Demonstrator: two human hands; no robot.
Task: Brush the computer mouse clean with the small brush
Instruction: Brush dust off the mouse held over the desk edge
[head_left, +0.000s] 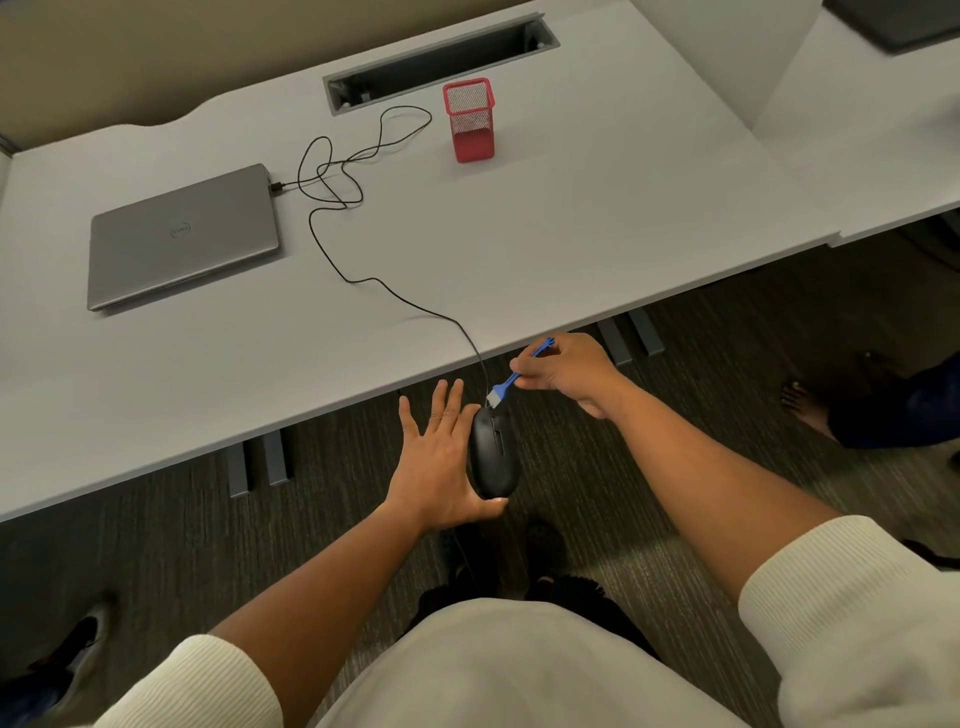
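A black wired computer mouse (493, 457) rests against the palm of my left hand (441, 467), held in the air just off the desk's front edge. The fingers of that hand are stretched out and the thumb supports the mouse's rear end. My right hand (563, 371) pinches a small blue brush (519, 374) by its handle. The brush's white bristles touch the front end of the mouse, close to the scroll wheel. The mouse's black cable (363, 280) runs up over the desk.
The grey desk (571, 234) carries a shut silver laptop (182, 239) at the left, with the looped cable plugged into it. A red mesh pen cup (469, 120) stands further back, before a cable slot (441, 62). Another person's foot (808, 408) shows at the right on the carpet.
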